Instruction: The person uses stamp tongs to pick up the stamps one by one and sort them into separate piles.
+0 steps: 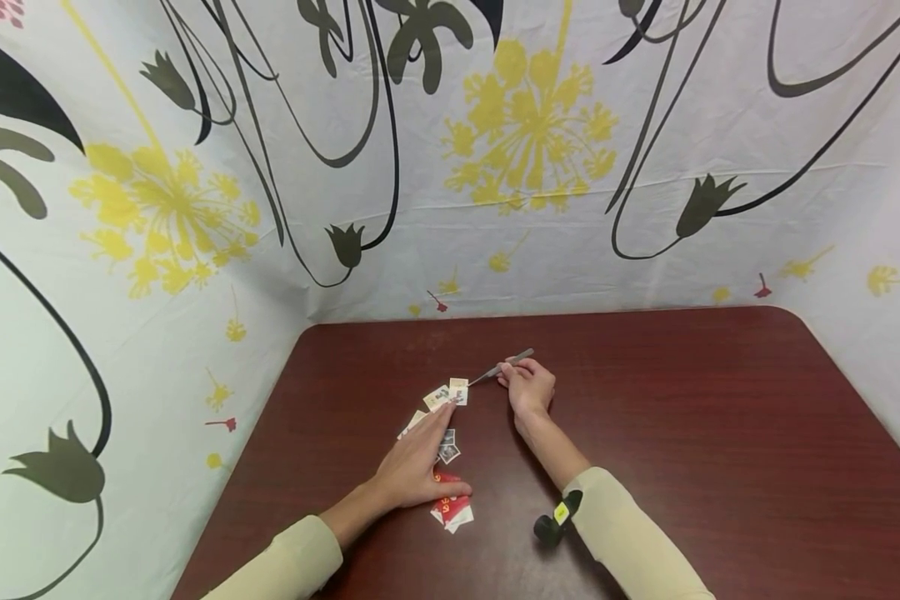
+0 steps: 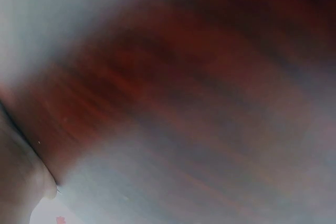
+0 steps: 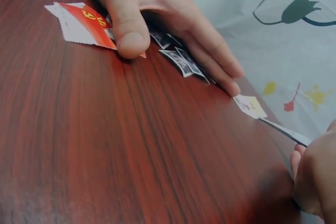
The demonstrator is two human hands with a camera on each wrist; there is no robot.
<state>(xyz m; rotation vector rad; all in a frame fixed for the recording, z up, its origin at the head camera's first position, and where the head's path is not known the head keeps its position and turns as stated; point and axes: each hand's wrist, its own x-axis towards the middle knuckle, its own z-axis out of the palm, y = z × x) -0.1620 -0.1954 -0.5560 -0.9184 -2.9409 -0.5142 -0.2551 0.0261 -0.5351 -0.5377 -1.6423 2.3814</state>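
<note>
My right hand (image 1: 531, 388) pinches a pair of metal tweezers (image 1: 489, 374), whose tip meets the edge of a small pale stamp (image 1: 459, 393). Flat over a spread of stamps lies my left hand (image 1: 412, 460), fingers straight and thumb out to the side. Its fingertips reach the pale stamp, seen in the right wrist view as a whitish stamp (image 3: 251, 107) with a yellow patch. Dark black-and-white stamps (image 3: 178, 62) show beside the left palm. Red stamps with white serrated edges (image 1: 452, 510) stick out around the thumb. The palm hides part of the spread.
The reddish-brown table (image 1: 667, 417) has rounded far corners. A patterned white cloth (image 1: 420, 183) hangs behind it and along the left. A black device with a yellow label (image 1: 561, 513) is at my right sleeve. The left wrist view is mostly blurred.
</note>
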